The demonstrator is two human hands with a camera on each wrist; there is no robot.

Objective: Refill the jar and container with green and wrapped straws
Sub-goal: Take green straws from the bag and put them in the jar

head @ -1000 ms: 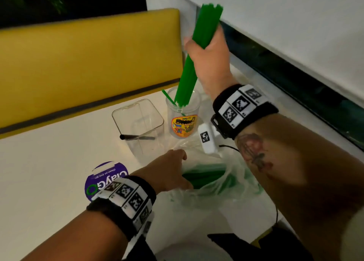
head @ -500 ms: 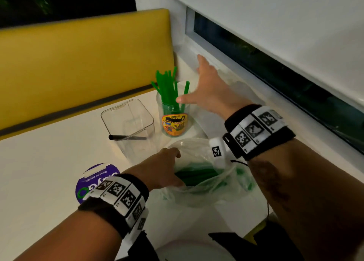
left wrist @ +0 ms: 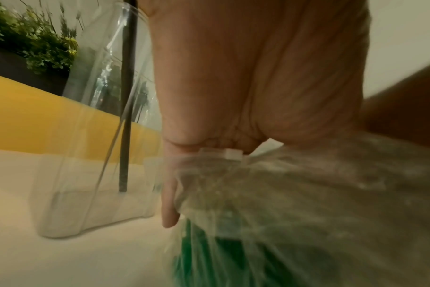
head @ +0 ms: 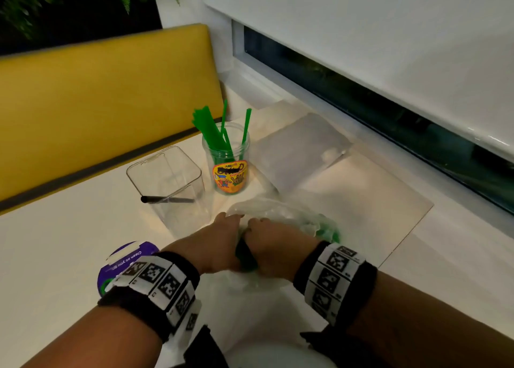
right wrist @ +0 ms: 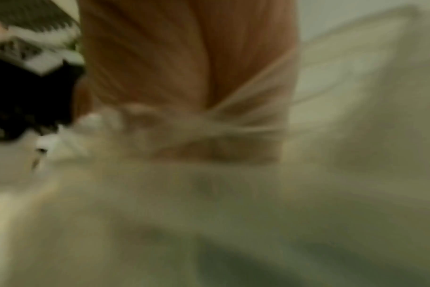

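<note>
A clear jar [head: 229, 173] with an orange label stands at the back of the table, several green straws [head: 211, 134] leaning in it. Left of it is a clear square container [head: 167, 178] holding one black straw [head: 167, 200]. In front lies a crumpled plastic bag [head: 281, 214] of green straws [head: 246, 259]. My left hand [head: 222, 242] and right hand [head: 267, 242] sit side by side, both gripping the bag's near end. The left wrist view shows my fingers [left wrist: 169, 194] bunching the plastic bag [left wrist: 295, 194] over green straws [left wrist: 209, 258]. The right wrist view is blurred, with plastic bag [right wrist: 233, 194] gathered under the hand.
A flat translucent packet [head: 300, 148] lies right of the jar, by the window sill. A purple round sticker [head: 125, 259] is on the white table [head: 55, 256] near my left wrist. A yellow bench back [head: 97, 103] runs behind the table.
My right hand dropped its bundle of green straws into the jar, drew back and came down onto the bag beside my left hand, which stayed on the bag.
</note>
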